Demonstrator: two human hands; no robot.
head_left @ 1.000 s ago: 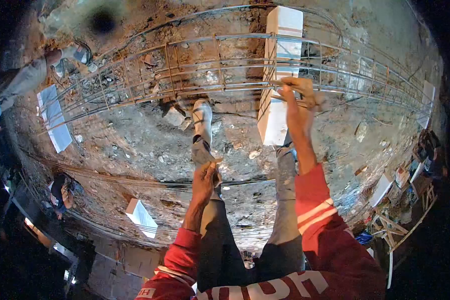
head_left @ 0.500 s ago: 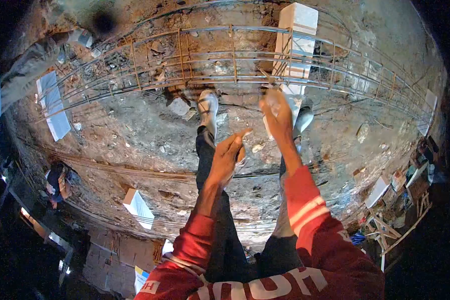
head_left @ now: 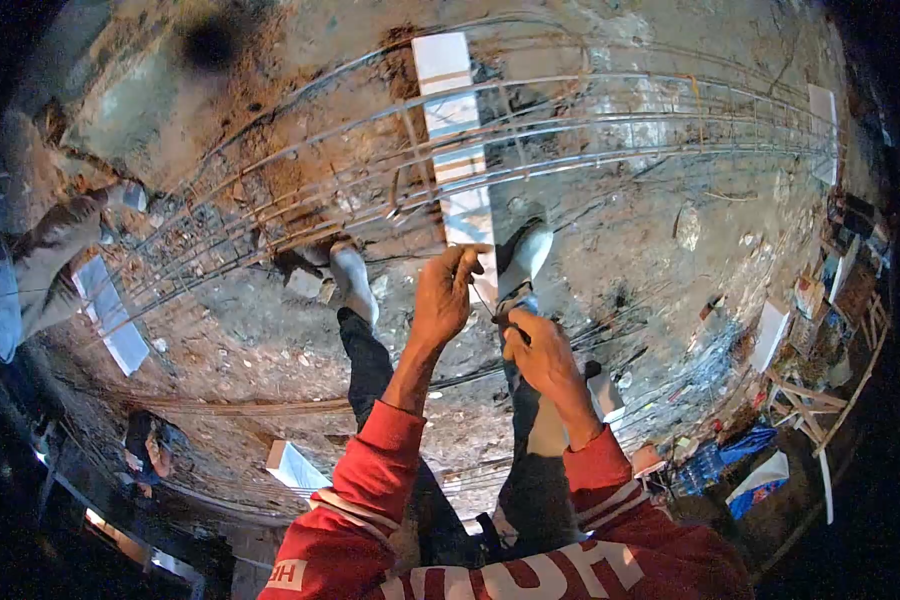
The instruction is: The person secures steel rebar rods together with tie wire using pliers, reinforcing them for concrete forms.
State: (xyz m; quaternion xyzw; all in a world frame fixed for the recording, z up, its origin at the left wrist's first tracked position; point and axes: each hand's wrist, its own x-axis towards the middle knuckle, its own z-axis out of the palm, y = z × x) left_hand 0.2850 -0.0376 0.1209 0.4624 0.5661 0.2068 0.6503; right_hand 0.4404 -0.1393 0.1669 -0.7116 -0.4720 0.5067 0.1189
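- Head view, looking straight down: both hands raised in front of the body, above the shoes [head_left: 353, 275].
- Left hand [head_left: 442, 295] has its fingers pinched together on the upper end of a thin wire [head_left: 484, 300].
- Right hand [head_left: 540, 352] is fisted on the wire's lower end; anything else in that fist can't be told.
- Wire runs short and slanted between the hands, seemingly pulled straight by the two grips.
- Rebar cage [head_left: 300, 205] lies on the dirt just ahead, propped on a white block [head_left: 448, 110], likely to keep it off the ground.
- Another person [head_left: 30, 270] stands at far left.
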